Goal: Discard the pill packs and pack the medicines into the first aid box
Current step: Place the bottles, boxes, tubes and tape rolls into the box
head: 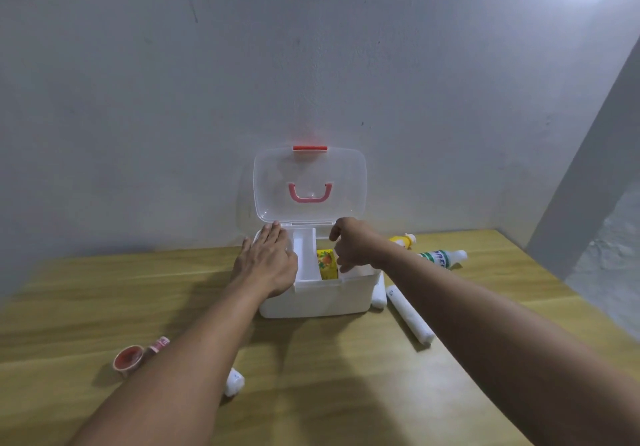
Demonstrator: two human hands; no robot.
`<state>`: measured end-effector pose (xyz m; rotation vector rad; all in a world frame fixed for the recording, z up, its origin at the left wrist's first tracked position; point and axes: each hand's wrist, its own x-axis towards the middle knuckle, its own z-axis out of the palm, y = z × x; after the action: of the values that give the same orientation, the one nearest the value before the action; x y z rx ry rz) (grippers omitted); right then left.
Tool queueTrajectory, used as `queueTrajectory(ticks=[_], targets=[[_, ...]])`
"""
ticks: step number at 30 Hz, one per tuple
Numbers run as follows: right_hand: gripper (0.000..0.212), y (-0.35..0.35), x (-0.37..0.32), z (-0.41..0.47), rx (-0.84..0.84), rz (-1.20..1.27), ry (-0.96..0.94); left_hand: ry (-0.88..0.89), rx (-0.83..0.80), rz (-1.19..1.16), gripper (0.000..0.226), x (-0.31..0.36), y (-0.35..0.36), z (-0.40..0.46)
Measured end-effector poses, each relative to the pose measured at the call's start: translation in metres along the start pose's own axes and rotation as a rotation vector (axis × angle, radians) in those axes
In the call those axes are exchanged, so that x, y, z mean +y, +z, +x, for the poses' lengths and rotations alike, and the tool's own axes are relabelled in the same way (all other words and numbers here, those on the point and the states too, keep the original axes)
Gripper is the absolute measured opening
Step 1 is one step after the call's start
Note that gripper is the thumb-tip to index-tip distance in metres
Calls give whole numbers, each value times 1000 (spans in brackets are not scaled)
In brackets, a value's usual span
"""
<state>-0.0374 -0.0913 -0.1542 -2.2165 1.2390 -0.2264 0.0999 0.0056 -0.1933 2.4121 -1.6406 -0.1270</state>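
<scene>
A person is packing the open box (318, 298) at 12 o'clock on the bench (311, 376), left hand (268, 262) lying flat, fingers together, on its rim, right hand (351, 246) curling loosely, seemingly empty, over a yellow pack (327, 265) inside; bottles (441, 258) at 2 o'clock probably go in next.

First aid box (317, 298) on the desk (311, 376), against the wall.
The lid (310, 186) stands open behind the box; a carton (327, 265) sits inside it. Two rolls (410, 314) lie just right of the box, two bottles (441, 258) behind those. Left of and before the box lie a small cup (128, 359) and another roll (233, 381). The left hand (268, 262) rests on the box's left side; the right hand (351, 245) is over its right.
</scene>
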Motion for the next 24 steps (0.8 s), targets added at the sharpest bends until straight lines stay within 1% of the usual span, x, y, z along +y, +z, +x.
queueTrajectory(ticks=[2,4,6,9,12,14,16,17,19,22,24], targets=[[31,-9,6,-2,27,68,-12,0,3,-4,57,0,0,0],[26,-25,16,-7,91,185,-12,1,4,0,57,0,1,0],[19,-43,30,-15,163,212,-3,2,4,5,57,0,1,1],[14,-63,62,-26,203,118,46,3,4,9,58,-1,2,2],[14,-72,96,-40,142,-76,185,3,9,29,57,-2,3,5],[23,-72,115,-49,78,-296,291,0,3,33,58,-2,4,5],[42,-68,130,-56,3,-504,341,0,0,33,58,-2,4,5],[52,-65,137,-59,-42,-569,351,0,0,33,58,-2,3,5],[59,-61,142,-68,-96,-599,374,-2,1,33,58,-2,3,4],[62,-64,141,-76,-102,-505,438,-7,-2,30,58,-1,2,3],[65,-72,131,-78,-112,-462,443,-10,-5,29,58,-1,2,2]])
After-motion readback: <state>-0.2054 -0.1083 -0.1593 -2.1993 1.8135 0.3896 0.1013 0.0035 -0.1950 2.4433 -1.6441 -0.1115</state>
